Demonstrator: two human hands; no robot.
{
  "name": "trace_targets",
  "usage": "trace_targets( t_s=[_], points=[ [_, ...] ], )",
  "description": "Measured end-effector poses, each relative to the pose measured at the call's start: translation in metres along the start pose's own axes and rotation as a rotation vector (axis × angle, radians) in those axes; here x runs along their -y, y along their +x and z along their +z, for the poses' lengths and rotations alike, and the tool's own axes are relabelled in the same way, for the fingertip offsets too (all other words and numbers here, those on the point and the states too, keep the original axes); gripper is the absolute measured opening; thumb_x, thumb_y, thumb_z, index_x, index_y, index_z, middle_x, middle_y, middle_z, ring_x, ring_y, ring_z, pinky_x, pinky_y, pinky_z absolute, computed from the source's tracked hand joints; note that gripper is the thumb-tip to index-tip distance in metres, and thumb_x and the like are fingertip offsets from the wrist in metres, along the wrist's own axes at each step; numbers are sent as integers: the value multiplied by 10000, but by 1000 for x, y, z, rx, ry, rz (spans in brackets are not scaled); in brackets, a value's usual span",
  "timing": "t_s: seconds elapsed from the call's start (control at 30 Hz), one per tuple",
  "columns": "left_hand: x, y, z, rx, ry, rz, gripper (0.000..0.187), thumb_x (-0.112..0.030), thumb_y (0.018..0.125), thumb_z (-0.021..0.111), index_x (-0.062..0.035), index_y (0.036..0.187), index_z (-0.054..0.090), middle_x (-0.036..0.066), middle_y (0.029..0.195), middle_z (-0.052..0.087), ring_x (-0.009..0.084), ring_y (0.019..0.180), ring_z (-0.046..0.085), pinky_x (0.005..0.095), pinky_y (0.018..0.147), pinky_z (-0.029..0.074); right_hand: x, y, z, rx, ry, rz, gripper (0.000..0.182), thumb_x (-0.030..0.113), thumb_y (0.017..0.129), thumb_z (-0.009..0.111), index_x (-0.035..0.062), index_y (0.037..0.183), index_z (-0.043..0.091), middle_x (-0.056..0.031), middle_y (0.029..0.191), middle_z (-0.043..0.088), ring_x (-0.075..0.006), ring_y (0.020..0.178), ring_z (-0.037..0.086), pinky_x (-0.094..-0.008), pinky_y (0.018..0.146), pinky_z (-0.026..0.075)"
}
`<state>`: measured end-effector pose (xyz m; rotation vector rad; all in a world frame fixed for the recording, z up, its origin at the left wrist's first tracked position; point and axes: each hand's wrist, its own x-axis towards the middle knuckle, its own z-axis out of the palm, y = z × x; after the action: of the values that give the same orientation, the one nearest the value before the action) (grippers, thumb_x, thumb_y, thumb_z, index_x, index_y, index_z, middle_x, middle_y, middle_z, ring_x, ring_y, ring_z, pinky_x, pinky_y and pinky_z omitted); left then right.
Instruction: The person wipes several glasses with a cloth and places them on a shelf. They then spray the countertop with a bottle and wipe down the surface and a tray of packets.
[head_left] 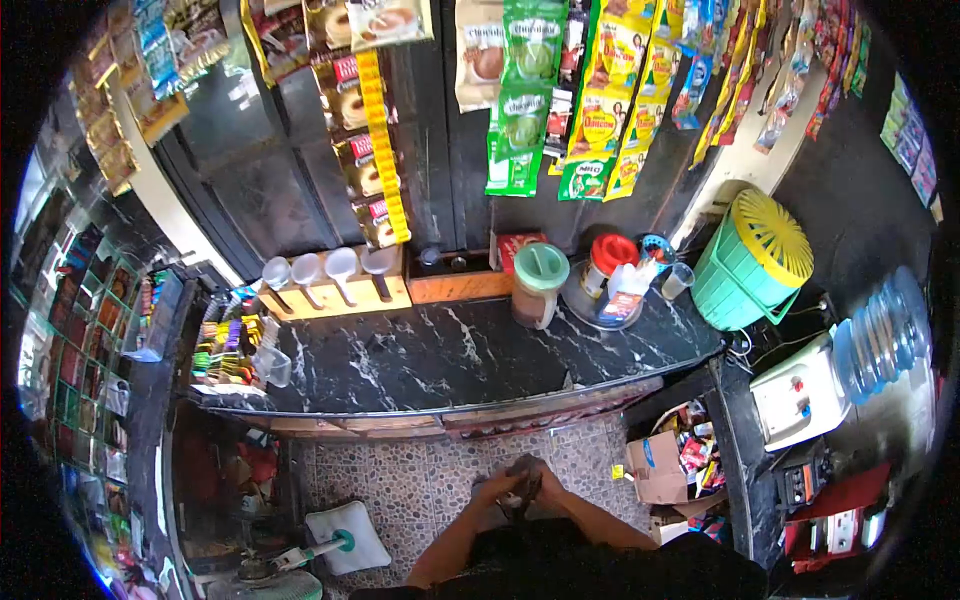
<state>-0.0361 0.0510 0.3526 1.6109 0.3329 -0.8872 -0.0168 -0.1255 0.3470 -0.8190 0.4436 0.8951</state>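
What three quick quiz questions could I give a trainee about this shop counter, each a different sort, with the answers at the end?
1. Multiple choice: What color is the lid of the pitcher on the black marbled counter?
A) red
B) green
C) yellow

2. True or false: The green bin with the slotted yellow lid stands to the right of the pitcher.

3. Fill in the blank: The left hand and right hand are held close ____, in front of the counter.

Key:
1. B
2. True
3. together
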Motion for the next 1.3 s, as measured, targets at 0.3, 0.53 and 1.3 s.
trace_targets(
  t_s=[0.3, 0.53, 1.3],
  points=[
    [-100, -44, -36, -610, -144, 655, 418, -372, 917, 711, -14, 1117, 631, 61, 973, 674, 150, 916, 633, 307, 789, 512, 87, -25, 57, -122, -1047, -405, 307, 314, 949, 656, 25, 1047, 690, -74, 900, 696, -227, 703, 668, -369, 609, 550],
    [-176, -63, -28, -331, -408, 499, 269, -315, 972, 665, -51, 1029, 666, 41, 972, 645, 105, 911, 572, 302, 794, 475, 152, -51, 100, -146, -1153, -802, 343, 324, 990, 631, 33, 811, 657, -16, 631, 585, -93, 567, 568, -298, 510, 449],
    [-275, -66, -138, -530, -397, 665, 112, -63, 944, 679, -16, 969, 581, 39, 949, 659, 97, 877, 611, 255, 786, 512, 296, 19, 223, 312, -1318, -566, 446, 338, 826, 815, -24, 1020, 640, -153, 952, 673, -277, 851, 668, -370, 756, 523]
  ],
)
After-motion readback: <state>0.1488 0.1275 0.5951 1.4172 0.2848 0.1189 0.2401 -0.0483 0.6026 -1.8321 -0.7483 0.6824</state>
